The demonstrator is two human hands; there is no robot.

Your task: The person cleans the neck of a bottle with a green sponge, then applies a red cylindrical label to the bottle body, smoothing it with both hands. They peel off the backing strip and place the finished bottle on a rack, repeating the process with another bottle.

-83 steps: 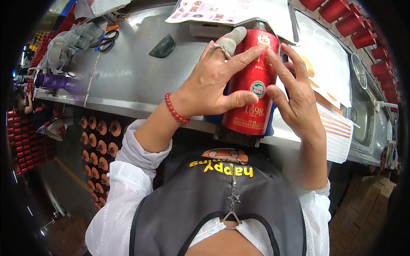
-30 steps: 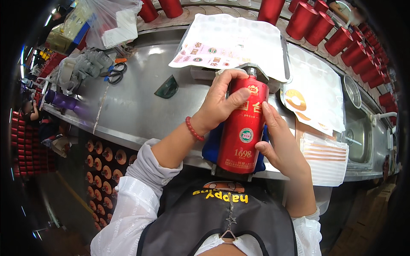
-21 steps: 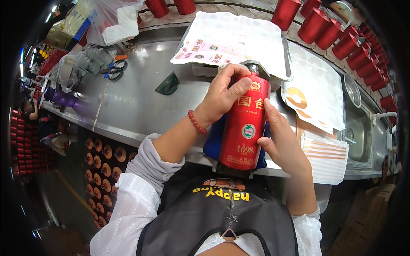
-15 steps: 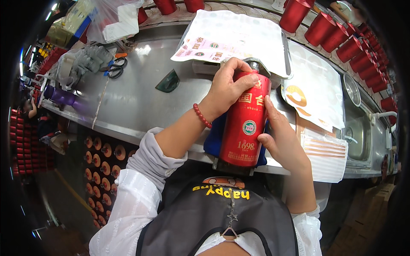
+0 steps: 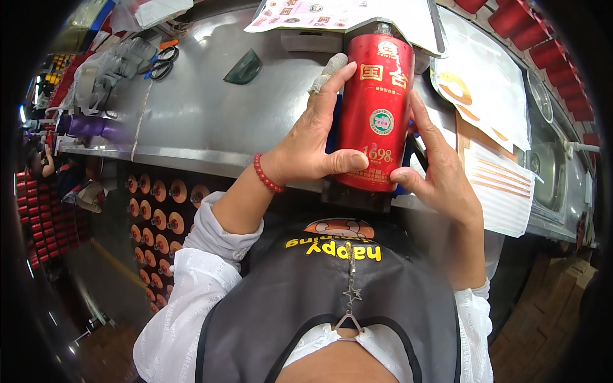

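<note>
A red bottle (image 5: 375,96) with gold lettering and a round white-and-green emblem leans back at the near edge of the metal bench, neck pointing away from me. Blue material shows beneath it on both sides. My left hand (image 5: 300,143) lies along its left side, thumb on the lower front and a fingertip near the upper edge. One of that hand's fingers wears a pale cover (image 5: 329,73). From the other side my right hand (image 5: 440,175) holds the bottle, thumb at its lower right and fingers along the right side.
Beyond the bottle lies a sticker sheet (image 5: 306,14). A sheet with gold decals (image 5: 482,96) and striped strips (image 5: 501,185) lie to the right, by a sink (image 5: 548,175). Leftward are a dark green scraper (image 5: 244,67), scissors (image 5: 164,62) and a purple bottle (image 5: 89,126). Red bottles (image 5: 555,54) line the far right.
My left hand has slid from the bottle's neck and upper front down to its left side, with the thumb now low on the front. My right hand stays on the right side.
</note>
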